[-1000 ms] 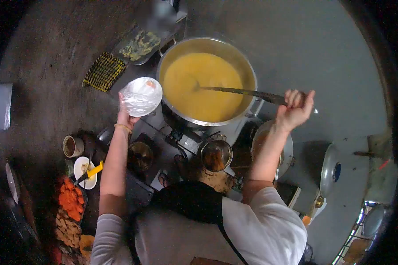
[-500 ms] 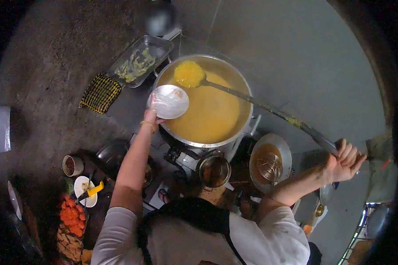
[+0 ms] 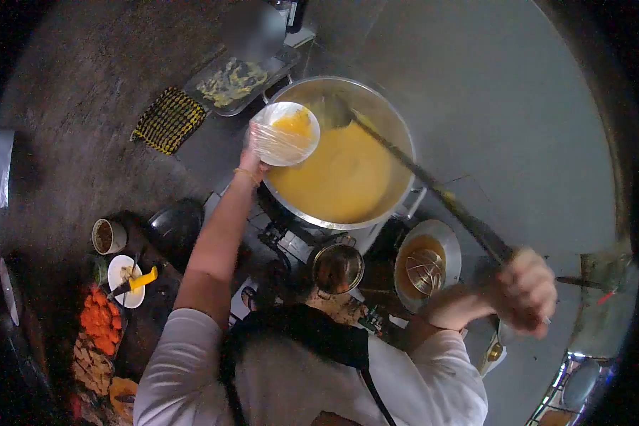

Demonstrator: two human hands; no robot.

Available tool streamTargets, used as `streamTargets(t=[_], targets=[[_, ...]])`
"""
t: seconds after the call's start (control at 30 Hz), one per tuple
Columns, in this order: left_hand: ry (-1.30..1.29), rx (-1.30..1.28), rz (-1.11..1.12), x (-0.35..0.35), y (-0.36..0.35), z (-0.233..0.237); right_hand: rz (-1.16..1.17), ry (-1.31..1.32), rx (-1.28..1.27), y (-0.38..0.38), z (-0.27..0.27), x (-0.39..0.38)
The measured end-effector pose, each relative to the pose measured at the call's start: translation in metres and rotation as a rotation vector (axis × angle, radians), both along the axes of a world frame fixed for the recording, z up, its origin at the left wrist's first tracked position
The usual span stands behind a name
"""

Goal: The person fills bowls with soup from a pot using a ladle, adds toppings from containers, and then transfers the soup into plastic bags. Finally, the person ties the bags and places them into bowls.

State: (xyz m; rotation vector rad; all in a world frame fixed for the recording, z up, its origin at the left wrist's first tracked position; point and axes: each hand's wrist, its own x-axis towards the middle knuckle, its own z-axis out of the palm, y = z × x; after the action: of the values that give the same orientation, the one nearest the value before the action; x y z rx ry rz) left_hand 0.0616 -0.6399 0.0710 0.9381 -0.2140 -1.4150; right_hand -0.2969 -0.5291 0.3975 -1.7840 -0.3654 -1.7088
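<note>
A large metal pot [image 3: 407, 121] of yellow liquid stands at the centre. My left hand [image 3: 253, 153] holds a white bowl [image 3: 307, 145] over the pot's left side; clear plastic covers part of it and some yellow food lies in it. My right hand [image 3: 524, 291], slightly blurred, is closed round the handle end of a long ladle [image 3: 433, 188]. The ladle's head is tilted over the far part of the pot, close to the bowl, and its inside is hidden.
Past the pot's left rim are a glass tray [image 3: 227, 89] with food scraps and a black-and-yellow cloth [image 3: 169, 121]. Nearer stand a pan with a whisk [image 3: 424, 271], a small pot [image 3: 339, 268], a white plate with a yellow-handled knife [image 3: 143, 279], and orange pieces [image 3: 101, 319].
The ladle's head has tipped over, and the yellow food it held no longer shows. Yellow food now shows in the bowl. My right hand has moved left and down.
</note>
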Motion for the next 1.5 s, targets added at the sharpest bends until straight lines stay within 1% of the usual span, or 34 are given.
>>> streamTargets(t=[0.03,0.1,0.13,0.17,0.2,0.27,0.3,0.37,0.4,0.43,0.5,0.53,0.6,0.63,0.7,0.77,0.83,0.87,0.9,0.97,1.0,1.03,1.1,1.13,1.17,1.23,1.27,1.33,1.37,1.4,1.43,1.47,1.5], targets=[[-0.005,0.001,0.000,0.003,0.008,0.010,-0.155,0.068,-0.002,-0.010,-0.017,0.015],[-0.261,0.102,-0.034,0.009,0.028,0.043,-0.358,0.104,0.324,-0.019,-0.047,0.042],[-0.296,0.115,0.030,0.016,0.024,0.031,-0.278,0.061,0.445,-0.031,-0.060,0.039],[-0.299,0.113,0.029,0.027,0.026,0.020,-0.195,0.019,0.564,-0.043,-0.069,0.034],[-0.342,0.148,0.008,0.035,0.031,0.015,-0.196,0.017,0.563,-0.052,-0.072,0.029],[-0.431,0.228,-0.051,0.049,0.041,0.009,-0.399,-0.212,0.771,-0.065,-0.073,0.016],[-0.434,0.223,-0.057,0.053,0.044,0.010,-0.405,-0.218,0.767,-0.068,-0.072,0.007],[-0.425,0.360,-0.073,0.053,0.051,0.017,-0.522,-0.411,0.884,-0.073,-0.067,-0.014],[-0.433,0.315,-0.024,0.046,0.057,0.028,-0.575,-0.413,0.880,-0.069,-0.064,-0.024],[-0.433,0.310,-0.026,0.046,0.055,0.024,-0.578,-0.415,0.875,-0.065,-0.059,-0.033],[-0.414,0.272,-0.099,0.051,0.055,0.010,-0.566,-0.495,0.821,-0.051,-0.047,-0.045],[-0.413,0.269,-0.103,0.048,0.055,0.012,-0.570,-0.496,0.818,-0.045,-0.040,-0.050],[-0.428,0.244,-0.018,0.036,0.051,0.018,-0.515,-0.569,0.734,-0.033,-0.024,-0.060],[-0.431,0.238,-0.022,0.030,0.046,0.019,-0.517,-0.575,0.729,-0.028,-0.017,-0.068],[-0.342,0.222,-0.088,0.017,0.038,0.021,-0.446,-0.523,0.608,-0.017,-0.003,-0.083],[-0.346,0.184,-0.099,0.001,0.032,0.019,-0.458,-0.516,0.579,-0.006,0.011,-0.084],[-0.356,0.116,-0.110,-0.020,0.026,0.019,-0.279,-0.452,0.477,0.002,0.018,-0.096],[-0.281,0.184,0.003,-0.031,0.020,0.022,-0.211,-0.392,0.477,0.007,0.022,-0.100],[-0.277,0.189,0.005,-0.039,0.015,0.021,-0.210,-0.386,0.482,0.012,0.027,-0.099],[-0.209,0.213,-0.055,-0.047,0.009,0.022,-0.065,-0.334,0.460,0.022,0.031,-0.096],[-0.231,0.210,-0.032,-0.050,0.005,0.014,-0.258,-0.363,0.418,0.029,0.029,-0.101],[-0.229,0.212,-0.029,-0.050,0.001,0.005,-0.256,-0.361,0.419,0.033,0.029,-0.101],[-0.205,0.228,-0.073,-0.047,-0.007,-0.006,0.008,-0.260,0.239,0.038,0.028,-0.096],[-0.204,0.229,-0.073,-0.045,-0.008,-0.006,0.039,-0.308,0.185,0.038,0.027,-0.091],[-0.192,0.193,-0.050,-0.044,-0.009,-0.008,0.038,-0.306,0.186,0.038,0.026,-0.087],[-0.171,0.123,-0.003,-0.044,-0.007,-0.002,0.106,-0.209,0.091,0.030,0.028,-0.057],[-0.160,0.091,0.022,-0.043,-0.004,0.000,0.072,-0.202,0.071,0.024,0.024,-0.046],[-0.153,0.065,0.051,-0.037,0.002,0.009,-0.093,-0.115,0.045,0.011,0.000,-0.032],[-0.168,0.008,0.053,-0.033,0.004,0.014,-0.142,0.100,0.003,0.002,-0.008,-0.017],[-0.184,-0.048,0.054,-0.028,0.007,0.022,-0.223,0.158,-0.042,-0.007,-0.025,0.002],[-0.191,-0.046,0.055,-0.026,0.013,0.038,-0.283,0.165,0.065,-0.014,-0.049,0.014],[-0.228,0.033,0.104,-0.025,0.021,0.059,-0.242,0.228,0.159,-0.020,-0.056,0.027],[-0.262,0.111,0.156,-0.024,0.027,0.070,-0.200,0.292,0.251,-0.027,-0.060,0.035]])
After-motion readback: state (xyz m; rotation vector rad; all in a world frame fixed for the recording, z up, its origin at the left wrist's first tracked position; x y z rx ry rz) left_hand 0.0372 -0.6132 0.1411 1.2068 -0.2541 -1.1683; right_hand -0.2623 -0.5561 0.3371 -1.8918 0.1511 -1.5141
